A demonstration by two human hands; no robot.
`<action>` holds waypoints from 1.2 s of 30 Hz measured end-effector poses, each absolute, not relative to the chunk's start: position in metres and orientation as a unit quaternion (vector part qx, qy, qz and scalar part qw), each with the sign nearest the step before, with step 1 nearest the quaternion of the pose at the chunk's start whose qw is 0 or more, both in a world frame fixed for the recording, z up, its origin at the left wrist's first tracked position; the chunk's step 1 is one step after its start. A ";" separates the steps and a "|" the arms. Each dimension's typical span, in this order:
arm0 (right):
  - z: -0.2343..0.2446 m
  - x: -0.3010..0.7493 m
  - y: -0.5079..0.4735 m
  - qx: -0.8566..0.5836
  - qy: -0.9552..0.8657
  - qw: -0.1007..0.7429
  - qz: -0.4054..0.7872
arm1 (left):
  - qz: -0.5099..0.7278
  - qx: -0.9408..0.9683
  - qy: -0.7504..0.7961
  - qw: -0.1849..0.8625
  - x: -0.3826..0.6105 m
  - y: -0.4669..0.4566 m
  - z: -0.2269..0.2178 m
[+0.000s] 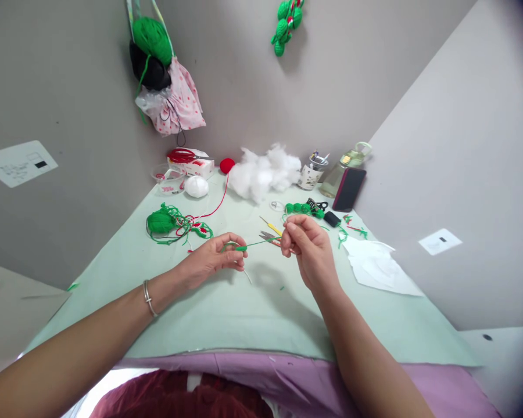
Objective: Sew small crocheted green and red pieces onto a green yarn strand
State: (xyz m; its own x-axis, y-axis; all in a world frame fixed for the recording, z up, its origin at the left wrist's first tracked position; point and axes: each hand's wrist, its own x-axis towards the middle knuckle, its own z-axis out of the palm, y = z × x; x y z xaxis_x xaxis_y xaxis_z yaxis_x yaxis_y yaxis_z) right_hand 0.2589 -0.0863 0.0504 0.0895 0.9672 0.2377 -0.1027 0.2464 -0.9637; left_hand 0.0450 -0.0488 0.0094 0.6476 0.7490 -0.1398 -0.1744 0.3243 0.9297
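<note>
Two bare hands work above a pale green table cover [226, 313]. The left hand [213, 258] and right hand [307, 244] each pinch one end of a short green strand [255, 244], thumb and forefinger closed on it. The strand runs taut between them, just above the cover near its middle. A silver bangle [148, 298] circles the left wrist.

Writing: a white box [197, 168] at 11 o'clock from the hands bears red print too small to read, and red-handled scissors [182, 155] lie on it. A printed cup [311, 174] of pens stands at 1 o'clock, its lettering illegible. A wall card [20, 162] at 9 o'clock and a wall sticker [440, 241] at 3 o'clock carry marks that cannot be read.

Surroundings: small snips [268, 236] and a yellow-handled hook [271, 226] lie just behind the strand at 12 o'clock, their near ends hidden by the right hand's fingers. A green yarn ball [160, 222] sits at 10 o'clock, with a red-and-green crochet piece [200, 230] beside it. Farther back are a white ball [196, 186], a red yarn ball [227, 165] and white stuffing [265, 171]. A green crochet chain [303, 208] lies at 1 o'clock. A dark phone [349, 188] leans by a clear bottle [346, 165] at 2 o'clock. White paper [379, 264] lies at 3 o'clock. On the wall hang a spotted pink bag [181, 101] and a green crochet figure [287, 20].
</note>
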 end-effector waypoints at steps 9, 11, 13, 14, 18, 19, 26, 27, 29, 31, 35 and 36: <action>0.044 0.253 -0.089 -0.461 -0.669 0.507 0.287 | 0.353 0.520 0.327 0.706 0.045 -0.045 0.005; 0.044 0.252 -0.090 -0.470 -0.688 0.480 0.275 | 0.355 0.516 0.325 0.709 0.044 -0.044 0.004; 0.043 0.251 -0.090 -0.482 -0.704 0.443 0.274 | 0.356 0.513 0.317 0.714 0.043 -0.044 0.003; 0.042 0.251 -0.090 -0.489 -0.712 0.425 0.272 | 0.357 0.512 0.314 0.716 0.044 -0.044 0.003; 0.038 0.251 -0.089 -0.504 -0.732 0.381 0.255 | 0.355 0.515 0.313 0.715 0.044 -0.044 0.004; 0.037 0.251 -0.088 -0.505 -0.736 0.373 0.253 | 0.353 0.517 0.312 0.714 0.044 -0.044 0.004; 0.037 0.250 -0.089 -0.504 -0.752 0.343 0.249 | 0.348 0.541 0.312 0.699 0.042 -0.043 0.001; 0.037 0.250 -0.089 -0.505 -0.754 0.340 0.248 | 0.347 0.547 0.312 0.695 0.042 -0.043 0.000; 0.038 0.249 -0.089 -0.507 -0.757 0.332 0.243 | 0.349 0.563 0.314 0.680 0.042 -0.043 -0.001; 0.039 0.248 -0.089 -0.511 -0.760 0.324 0.240 | 0.354 0.585 0.321 0.655 0.042 -0.044 -0.003; 0.037 0.246 -0.090 -0.516 -0.756 0.321 0.243 | 0.371 0.628 0.350 0.588 0.042 -0.046 -0.003; 0.036 0.246 -0.089 -0.515 -0.753 0.325 0.249 | 0.374 0.631 0.357 0.579 0.042 -0.046 -0.003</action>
State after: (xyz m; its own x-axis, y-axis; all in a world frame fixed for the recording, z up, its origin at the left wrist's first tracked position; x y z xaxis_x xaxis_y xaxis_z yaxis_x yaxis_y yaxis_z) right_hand 0.2455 -0.0895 0.0357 -0.2583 0.9376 0.2327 0.6143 0.3453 -0.7095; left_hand 0.0421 -0.0456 -0.0032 0.4650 0.8834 0.0582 0.0175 -0.0749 0.9970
